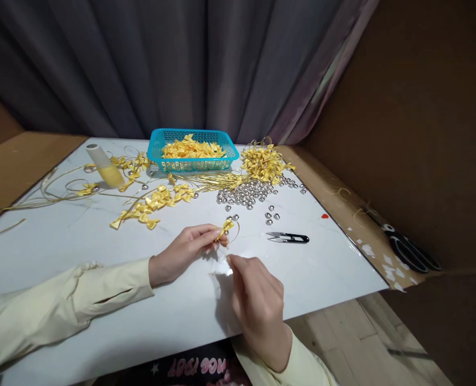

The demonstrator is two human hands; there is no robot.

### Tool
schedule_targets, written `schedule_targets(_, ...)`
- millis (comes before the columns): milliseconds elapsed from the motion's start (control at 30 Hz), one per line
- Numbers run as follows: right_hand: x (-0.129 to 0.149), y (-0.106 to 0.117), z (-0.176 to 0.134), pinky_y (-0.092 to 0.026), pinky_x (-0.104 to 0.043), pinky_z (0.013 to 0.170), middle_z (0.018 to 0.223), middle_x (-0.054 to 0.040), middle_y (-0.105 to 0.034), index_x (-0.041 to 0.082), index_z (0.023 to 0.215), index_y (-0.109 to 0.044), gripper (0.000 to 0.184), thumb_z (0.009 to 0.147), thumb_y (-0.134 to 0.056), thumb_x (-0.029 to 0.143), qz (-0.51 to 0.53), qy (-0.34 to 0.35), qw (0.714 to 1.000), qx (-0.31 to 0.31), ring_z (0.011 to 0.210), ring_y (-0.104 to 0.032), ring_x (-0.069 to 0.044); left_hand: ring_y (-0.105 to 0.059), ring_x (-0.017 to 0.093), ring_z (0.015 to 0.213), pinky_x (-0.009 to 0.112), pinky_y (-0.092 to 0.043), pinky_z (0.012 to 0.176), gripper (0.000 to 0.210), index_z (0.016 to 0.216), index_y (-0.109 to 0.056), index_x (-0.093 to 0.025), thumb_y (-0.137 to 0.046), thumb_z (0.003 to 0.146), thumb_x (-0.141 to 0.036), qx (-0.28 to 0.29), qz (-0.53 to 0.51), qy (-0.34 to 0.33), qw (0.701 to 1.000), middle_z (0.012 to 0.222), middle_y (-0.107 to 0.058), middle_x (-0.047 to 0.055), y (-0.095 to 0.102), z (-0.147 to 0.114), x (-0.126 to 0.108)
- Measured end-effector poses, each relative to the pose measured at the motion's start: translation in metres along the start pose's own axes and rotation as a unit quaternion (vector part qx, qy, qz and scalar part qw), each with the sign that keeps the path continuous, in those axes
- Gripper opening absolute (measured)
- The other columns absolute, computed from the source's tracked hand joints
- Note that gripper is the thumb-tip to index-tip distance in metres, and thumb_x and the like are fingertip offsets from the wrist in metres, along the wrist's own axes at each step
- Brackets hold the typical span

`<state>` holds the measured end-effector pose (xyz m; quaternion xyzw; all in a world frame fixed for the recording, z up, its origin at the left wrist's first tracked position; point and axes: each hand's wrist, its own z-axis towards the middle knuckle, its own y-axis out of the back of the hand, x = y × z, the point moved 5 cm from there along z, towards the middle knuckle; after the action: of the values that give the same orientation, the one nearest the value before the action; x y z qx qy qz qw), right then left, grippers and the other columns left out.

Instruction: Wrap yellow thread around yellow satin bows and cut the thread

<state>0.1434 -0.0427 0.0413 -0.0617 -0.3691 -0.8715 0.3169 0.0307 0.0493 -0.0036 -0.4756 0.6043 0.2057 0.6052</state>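
Between the thumb and fingers of my left hand (190, 247) is a small yellow ribbon bow (225, 227), with a thin cord loop curving off its right side. My right hand (258, 295) is just below and to the right, thumb and forefinger pinched together; whatever they hold is too small to make out. Beyond my hands lies a pile of silver beads (249, 194), some strayed toward me. Black-handled thread snips (289, 238) rest to the right of the bow. Several loose yellow bows (157, 199) are scattered past my left hand.
A blue plastic basket (193, 166) of yellow bows stands at the back. Right of it sit a heap of corded bows (264, 161) and gold cords (209, 181). A glue bottle (105, 165) stands back left. Large scissors (407, 247) lie on the right-hand cardboard.
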Motion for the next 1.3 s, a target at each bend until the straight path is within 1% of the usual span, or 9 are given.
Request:
schedule_targets(167, -0.021, 0.001, 0.001, -0.037, -0.025, 0.048, 0.058, -0.0026, -0.056, 0.013, 0.080, -0.058, 0.023, 0.089, -0.039, 0.005, -0.068, -0.049, 0.995, 0.048, 0.050, -0.052, -0.015, -0.043, 0.012, 0.071, 0.024, -0.034, 0.069, 0.028, 0.079, -0.067, -0.014, -0.068, 0.079, -0.042, -0.036, 0.015, -0.016, 0.999, 0.083, -0.063, 0.003, 0.004, 0.002, -0.001)
schedule_targets(400, -0.035, -0.002, -0.003, -0.036, -0.023, 0.045, 0.057, -0.0019, -0.060, 0.015, 0.082, -0.060, 0.026, 0.091, -0.036, 0.012, -0.074, -0.106, 0.984, 0.119, 0.045, -0.056, -0.014, -0.045, 0.013, 0.070, 0.025, -0.038, 0.069, 0.030, 0.082, -0.067, -0.015, -0.058, 0.086, -0.043, -0.049, 0.141, -0.086, 0.985, 0.084, -0.064, 0.004, 0.002, -0.004, -0.012)
schedule_targets(567, -0.040, 0.007, 0.000, -0.040, -0.022, 0.047, 0.061, -0.0015, -0.063, 0.016, 0.082, -0.059, 0.017, 0.091, -0.045, 0.014, -0.042, -0.165, 0.984, 0.062, 0.048, -0.057, -0.014, -0.047, 0.014, 0.070, 0.026, -0.040, 0.071, 0.033, 0.082, -0.068, -0.014, -0.055, 0.086, -0.044, -0.045, 0.182, -0.102, 0.977, 0.082, -0.065, 0.005, -0.002, -0.007, -0.018)
schedule_targets(733, -0.022, 0.023, 0.006, -0.049, -0.030, 0.084, 0.101, -0.0096, -0.067, 0.017, 0.096, -0.056, 0.018, 0.090, -0.048, 0.003, 0.110, -0.094, 0.988, -0.049, 0.097, -0.064, -0.018, -0.045, 0.013, 0.069, 0.026, -0.038, 0.067, 0.033, 0.081, -0.068, -0.014, -0.058, 0.085, -0.045, -0.046, 0.140, -0.083, 0.986, 0.082, -0.063, 0.004, 0.002, -0.003, -0.012)
schedule_targets(800, -0.014, 0.020, 0.005, -0.048, -0.031, 0.091, 0.109, -0.0084, -0.066, 0.019, 0.098, -0.055, 0.022, 0.090, -0.047, 0.001, 0.212, -0.090, 0.973, -0.013, 0.106, -0.061, -0.017, -0.044, 0.012, 0.069, 0.025, -0.037, 0.066, 0.031, 0.081, -0.067, -0.015, -0.061, 0.084, -0.045, -0.047, 0.102, -0.068, 0.991, 0.083, -0.062, 0.004, 0.005, -0.001, -0.008)
schedule_targets(933, -0.008, 0.001, 0.000, -0.051, -0.029, 0.089, 0.097, -0.0032, -0.070, 0.022, 0.092, -0.058, 0.019, 0.094, -0.045, 0.008, 0.370, -0.185, 0.908, 0.064, 0.100, -0.065, -0.015, -0.042, 0.012, 0.070, 0.025, -0.034, 0.066, 0.029, 0.080, -0.067, -0.014, -0.064, 0.082, -0.043, -0.050, 0.059, -0.047, 0.996, 0.083, -0.061, 0.003, 0.008, 0.001, -0.003)
schedule_targets(1100, -0.020, -0.012, 0.000, -0.049, -0.028, 0.081, 0.081, -0.0038, -0.071, 0.020, 0.076, -0.062, 0.018, 0.092, -0.053, 0.022, 0.371, -0.283, 0.881, 0.072, 0.092, -0.064, -0.017, -0.040, 0.011, 0.068, 0.024, -0.034, 0.066, 0.028, 0.079, -0.069, -0.014, -0.068, 0.080, -0.042, -0.012, 0.001, -0.020, 1.000, 0.082, -0.059, 0.003, 0.003, 0.001, -0.003)
schedule_targets(1200, -0.031, -0.016, 0.003, -0.051, -0.027, 0.072, 0.071, -0.0025, -0.071, 0.019, 0.078, -0.062, 0.015, 0.088, -0.059, 0.028, 0.412, -0.349, 0.837, 0.089, 0.072, -0.066, -0.015, -0.040, 0.011, 0.068, 0.023, -0.034, 0.066, 0.027, 0.078, -0.069, -0.014, -0.069, 0.079, -0.040, 0.018, -0.033, 0.008, 0.999, 0.083, -0.059, 0.003, -0.001, 0.001, -0.001)
schedule_targets(1300, -0.039, -0.014, 0.005, -0.054, -0.026, 0.069, 0.071, -0.0028, -0.072, 0.018, 0.084, -0.066, 0.012, 0.084, -0.065, 0.030, 0.437, -0.387, 0.808, 0.079, 0.071, -0.069, -0.016, -0.042, 0.012, 0.068, 0.024, -0.035, 0.067, 0.025, 0.078, -0.070, -0.013, -0.071, 0.078, -0.039, 0.043, -0.048, 0.030, 0.997, 0.079, -0.058, 0.003, -0.003, -0.001, 0.002)
